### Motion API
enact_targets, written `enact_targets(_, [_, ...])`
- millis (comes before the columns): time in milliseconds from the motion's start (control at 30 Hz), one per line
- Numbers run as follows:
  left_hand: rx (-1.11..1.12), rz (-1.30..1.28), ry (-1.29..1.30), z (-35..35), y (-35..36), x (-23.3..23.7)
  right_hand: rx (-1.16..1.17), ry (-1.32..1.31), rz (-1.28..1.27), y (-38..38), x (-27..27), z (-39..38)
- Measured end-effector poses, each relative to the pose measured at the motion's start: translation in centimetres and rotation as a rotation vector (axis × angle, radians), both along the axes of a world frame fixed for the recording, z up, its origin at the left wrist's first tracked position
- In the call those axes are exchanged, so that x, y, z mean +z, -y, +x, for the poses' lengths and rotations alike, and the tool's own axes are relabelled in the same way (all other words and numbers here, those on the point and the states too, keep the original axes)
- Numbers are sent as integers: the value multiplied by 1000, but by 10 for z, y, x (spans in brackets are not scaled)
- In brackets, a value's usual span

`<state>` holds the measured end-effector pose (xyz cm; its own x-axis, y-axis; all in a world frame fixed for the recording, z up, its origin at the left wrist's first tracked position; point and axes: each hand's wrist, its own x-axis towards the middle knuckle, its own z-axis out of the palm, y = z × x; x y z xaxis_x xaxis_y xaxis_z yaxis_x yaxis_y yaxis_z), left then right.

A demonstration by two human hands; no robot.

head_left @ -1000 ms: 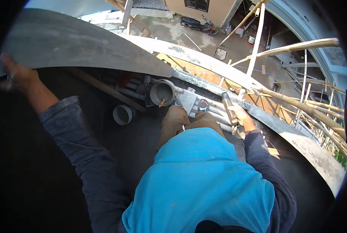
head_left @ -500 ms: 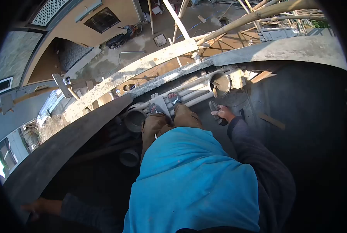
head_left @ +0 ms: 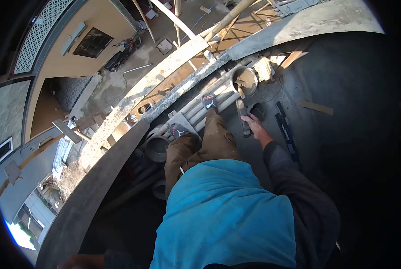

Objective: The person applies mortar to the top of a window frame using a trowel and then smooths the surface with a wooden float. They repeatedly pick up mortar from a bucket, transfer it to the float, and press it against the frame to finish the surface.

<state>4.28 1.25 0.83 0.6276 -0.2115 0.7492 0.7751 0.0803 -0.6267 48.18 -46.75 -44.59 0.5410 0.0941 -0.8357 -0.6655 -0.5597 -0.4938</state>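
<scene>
My right hand is closed around a long, narrow, flat trowel-like tool, grey-smeared, with its length pointing up the view. Just beyond the tool's tip stands a bucket with grey mix inside, and a small trowel rests in it. Beside my right hand, on the floor, is a small dark round container. To the right of that hand lies a long dark bar, like a spirit level. My left hand is in deep shade at the lower left, close to the curved wall; its fingers cannot be made out.
My feet stand on pipes and a small board. Another bucket sits left of my legs. A low concrete wall curves around me, with a drop to a yard beyond. A wood strip lies at right.
My view has shifted. My right hand has turned the tool, so its length now points toward the bucket. The dark bar beside it shows more fully. My left hand has moved toward the lower edge.
</scene>
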Motion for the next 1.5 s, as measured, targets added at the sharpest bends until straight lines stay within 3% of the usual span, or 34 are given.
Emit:
enact_targets(33, [-87, -389, -37, 30, 21, -31, -180, -177, 149, -14, -13, 9])
enact_targets(67, [-377, -606, -110, 61, 17, -77, -360, -360, 293, -33, -17, 15])
enact_targets(100, [-409, -933, 67, 100, 33, -138, -410, -446, 508, -51, -22, 17])
enact_targets(133, [-565, -1376, 450, 159, 66, -203, -463, -531, 722, -78, -16, 19])
enact_targets(200, [-427, -2462, 1018, 214, 117, -317, -605, -656, 933, -112, -35, 11])
enact_targets(233, [-271, -2962, 1336, 249, 148, -349, -605, -674, 957, -123, -38, 4])
enact_targets(267, [46, -3350, 1382, 277, 173, -369, -600, -688, 984, -132, -38, 2])
enact_targets(300, [211, -3585, 1329, 291, 198, -399, -569, -686, 1013, -138, -28, 6])
enact_targets(333, [253, -3697, 1554, 309, 218, -410, -534, -685, 1040, -141, -23, 8])
enact_targets(367, [110, -3765, 1763, 323, 232, -417, -549, -690, 1061, -140, -27, 9])
enact_targets(400, [165, -3765, 1764, 330, 238, -422, -571, -696, 1052, -135, -29, 12])
enact_targets(467, [-262, -3601, 1874, 344, 248, -429, -620, -710, 1149, -123, -31, 21])
enact_targets(533, [-204, -3590, 1851, 355, 248, -430, -634, -686, 1116, -114, -40, 22])
enact_targets(600, [-153, -3685, 1519, 359, 246, -440, -603, -737, 1023, -99, -54, 18])
enact_targets(633, [-130, -3593, 1560, 359, 246, -443, -612, -734, 1029, -90, -67, 23])
enact_targets(667, [-117, -3502, 1599, 356, 246, -447, -481, -714, 930, -78, -84, 32])
enact_targets(700, [-166, -3421, 1466, 352, 244, -454, -354, -696, 825, -65, -104, 39])
enact_targets(767, [-163, -3232, 1236, 320, 234, -478, -141, -319, 118, -42, -157, 61])
enact_targets(800, [-129, -3128, 1132, 294, 228, -495, 28, 65, -164, -14, -213, 58])
enact_targets(833, [-73, -3030, 1042, 270, 223, -508, 246, 268, -458, 16, -257, 64])
enact_targets(900, [54, -2872, 899, 226, 220, -514, 368, 363, -650, 48, -300, 92])
enact_targets(933, [108, -2811, 849, 208, 221, -515, 363, 388, -626, 68, -334, 100])
enact_targets(967, [130, -2801, 849, 183, 224, -517, 338, 220, -620, 72, -350, 118])
enact_targets(1000, [191, -2774, 781, 156, 228, -521, 259, 258, -546, 101, -416, 116])
enact_targets(1033, [253, -2746, 714, 142, 231, -526, 284, 235, -567, 95, -425, 130])
enact_targets(1067, [277, -2738, 713, 140, 234, -530, 427, 286, -588, 89, -431, 142])
enact_targets(1167, [311, -2688, 669, 155, 240, -538, 540, 193, -699, 70, -457, 166])
enact_targets(1233, [284, -2681, 714, 169, 243, -542, 939, 174, -722, 86, -507, 176])
enact_targets(1333, [309, -2637, 733, 164, 243, -545, 1058, 206, -534, 73, -449, 190])
enact_targets(1367, [293, -2614, 752, 166, 245, -550, 1032, 132, -586, 70, -440, 191])
enact_targets(1400, [304, -2640, 711, 167, 246, -554, 1023, 71, -602, 63, -440, 192])
enact_targets(1467, [351, -2602, 549, 163, 238, -550, 1131, 241, -471, 93, -486, 184])
enact_targets(1500, [379, -2589, 549, 173, 237, -547, 1100, 223, -511, 79, -469, 187])
